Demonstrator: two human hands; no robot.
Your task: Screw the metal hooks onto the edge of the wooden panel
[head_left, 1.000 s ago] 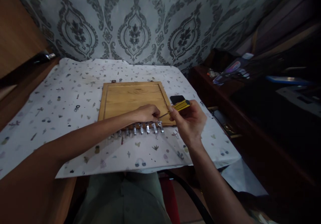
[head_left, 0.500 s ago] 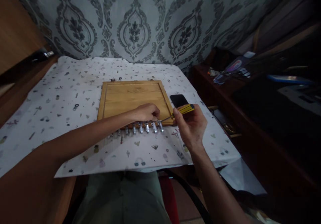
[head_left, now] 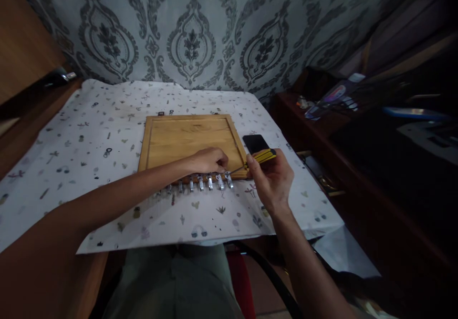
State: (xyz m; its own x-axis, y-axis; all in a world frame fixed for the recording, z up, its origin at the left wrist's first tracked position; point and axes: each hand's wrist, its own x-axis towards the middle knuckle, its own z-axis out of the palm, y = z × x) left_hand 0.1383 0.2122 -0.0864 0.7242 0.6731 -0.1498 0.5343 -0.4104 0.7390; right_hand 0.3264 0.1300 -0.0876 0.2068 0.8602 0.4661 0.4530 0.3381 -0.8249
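A framed wooden board [head_left: 189, 135] lies flat on the table, with a row of silver metal hooks [head_left: 210, 182] along its near edge. My right hand [head_left: 274, 173] grips a screwdriver [head_left: 265, 156] with a yellow and black handle. Its shaft slants down to the left, and its tip meets the rightmost hook at the board's near right corner. My left hand [head_left: 211, 160] rests on the board's near edge, fingers curled in beside that tip. Whatever those fingers may pinch is hidden.
A black phone [head_left: 255, 142] lies right of the board on the patterned tablecloth [head_left: 186, 221]. Two small dark fittings show at the board's far edge. A clear bottle [head_left: 334, 92] lies on the dark furniture at right. Patterned fabric [head_left: 193, 37] hangs behind the table.
My right hand and the screwdriver handle have shifted very slightly left. My left hand, the board and the hooks stay where they were.
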